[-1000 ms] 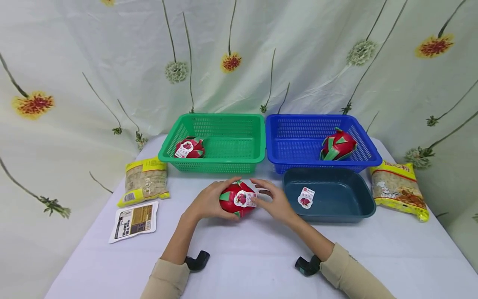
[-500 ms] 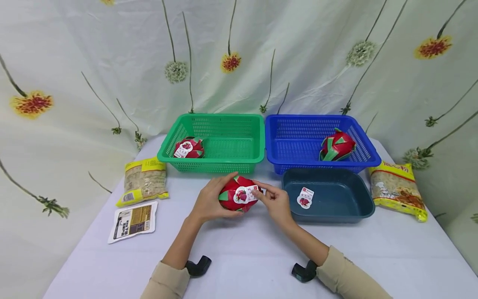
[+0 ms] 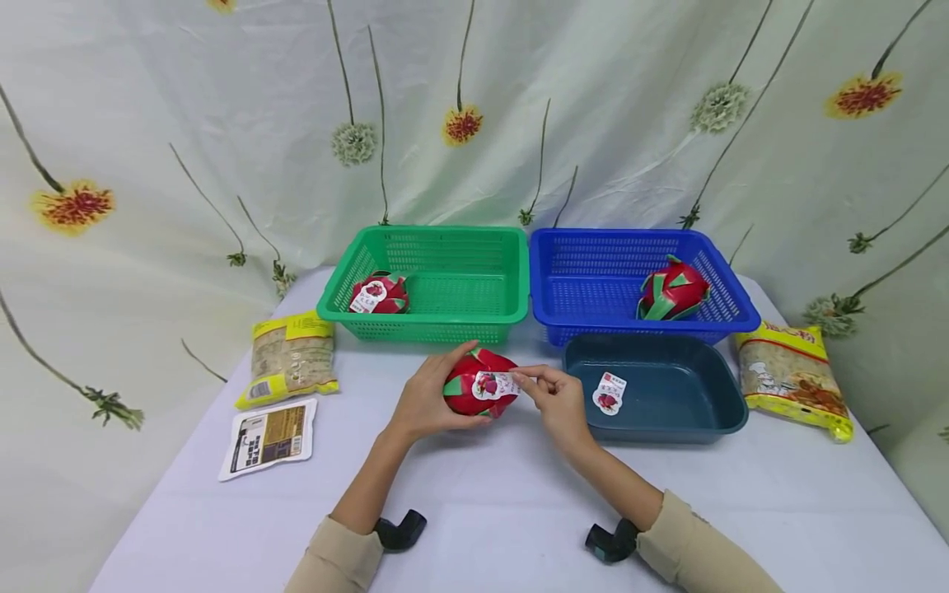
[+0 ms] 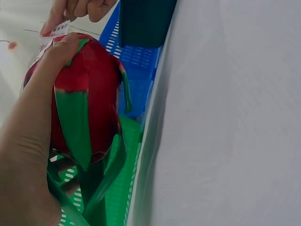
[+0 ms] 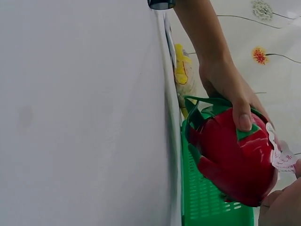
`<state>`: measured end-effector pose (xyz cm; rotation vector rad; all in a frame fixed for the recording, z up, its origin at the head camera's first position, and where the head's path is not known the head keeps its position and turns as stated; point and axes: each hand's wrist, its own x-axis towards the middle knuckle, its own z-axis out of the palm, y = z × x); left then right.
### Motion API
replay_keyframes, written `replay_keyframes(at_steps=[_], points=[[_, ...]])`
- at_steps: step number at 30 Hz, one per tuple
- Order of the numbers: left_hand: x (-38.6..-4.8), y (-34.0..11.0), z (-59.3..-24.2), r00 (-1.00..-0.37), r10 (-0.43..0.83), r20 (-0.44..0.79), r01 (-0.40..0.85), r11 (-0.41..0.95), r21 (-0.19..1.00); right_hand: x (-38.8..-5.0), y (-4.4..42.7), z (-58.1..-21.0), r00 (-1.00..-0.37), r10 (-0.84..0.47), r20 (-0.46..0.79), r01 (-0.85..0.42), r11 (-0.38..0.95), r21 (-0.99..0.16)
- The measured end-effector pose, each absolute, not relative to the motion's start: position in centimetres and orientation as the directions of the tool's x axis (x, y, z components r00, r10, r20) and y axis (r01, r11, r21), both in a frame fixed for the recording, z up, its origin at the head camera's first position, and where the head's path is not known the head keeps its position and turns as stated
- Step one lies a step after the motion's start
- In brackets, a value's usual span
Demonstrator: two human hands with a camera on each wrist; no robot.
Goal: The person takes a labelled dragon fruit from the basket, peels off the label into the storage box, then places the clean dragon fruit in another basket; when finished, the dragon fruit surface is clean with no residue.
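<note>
Tabletop: a white cloth (image 3: 474,527), faintly creased, covers it
Backdrop: a pale curtain (image 3: 630,49) hangs behind, printed with long stems, whitish puffs and orange-red flower heads
Back row: a green basket (image 3: 474,292) and a blue basket (image 3: 582,298) stand side by side, each with one dragon fruit inside
Tray: the dark teal tray (image 3: 675,399) sits in front of the blue basket, a loose sticker (image 3: 610,394) at its left end
Table edges: a yellow bag (image 3: 292,358) and a flat white packet (image 3: 268,439) on the left, a second yellow bag (image 3: 792,375) beside the tray
Held dragon fruit (image 3: 463,403): in front of the green basket, in the left hand
Left hand (image 3: 428,397): thumb and fingers spread round the fruit
Right hand (image 3: 561,405): thumb and forefinger pinch the tab of the fruit's label (image 3: 488,385)
Change: a second ago the right fingers are apart, thumb over the label; now they pinch, and the tab reaches off the fruit; baskets and tray stay put
</note>
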<state>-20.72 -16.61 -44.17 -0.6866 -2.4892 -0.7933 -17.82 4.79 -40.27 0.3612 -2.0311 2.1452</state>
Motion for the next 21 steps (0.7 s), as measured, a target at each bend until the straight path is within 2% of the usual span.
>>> replay_keyframes(at_steps=[5, 8, 10, 14, 16, 18, 21], points=[[-20.6, -15.9, -44.0, -0.792, 0.309, 0.526, 0.566, 0.694, 0.445, -16.7, 5.4, -39.4, -0.951, -0.051, 0.306, -0.305, -0.026, -0.952], [-20.4, -15.3, -43.4, -0.783, 0.308, 0.540, 0.584, 0.662, 0.469, -15.8, 6.0, -38.7, -0.927, -0.056, 0.371, -0.371, 0.000, -0.929], [-20.3, -15.1, -43.1, -0.778, 0.307, 0.548, 0.592, 0.649, 0.477, -15.0, 6.4, -38.4, -0.886, -0.078, 0.457, -0.459, 0.002, -0.889], [-20.4, -15.5, -43.5, -0.793, 0.279, 0.542, 0.563, 0.674, 0.478, -14.3, 8.2, -38.3, -0.732, -0.097, 0.674, -0.671, -0.065, -0.738], [-20.5, -15.9, -43.9, -0.809, 0.257, 0.528, 0.536, 0.692, 0.484, -14.4, 9.7, -37.7, -0.701, -0.071, 0.710, -0.707, -0.065, -0.705], [-20.6, -16.3, -44.2, -0.823, 0.242, 0.514, 0.515, 0.698, 0.497, -14.8, 11.8, -36.8, -0.742, -0.018, 0.670, -0.670, -0.008, -0.743], [-20.6, -16.4, -44.5, -0.833, 0.249, 0.494, 0.510, 0.689, 0.515, -16.1, 15.5, -35.6, -0.863, 0.021, 0.505, -0.497, 0.140, -0.856]])
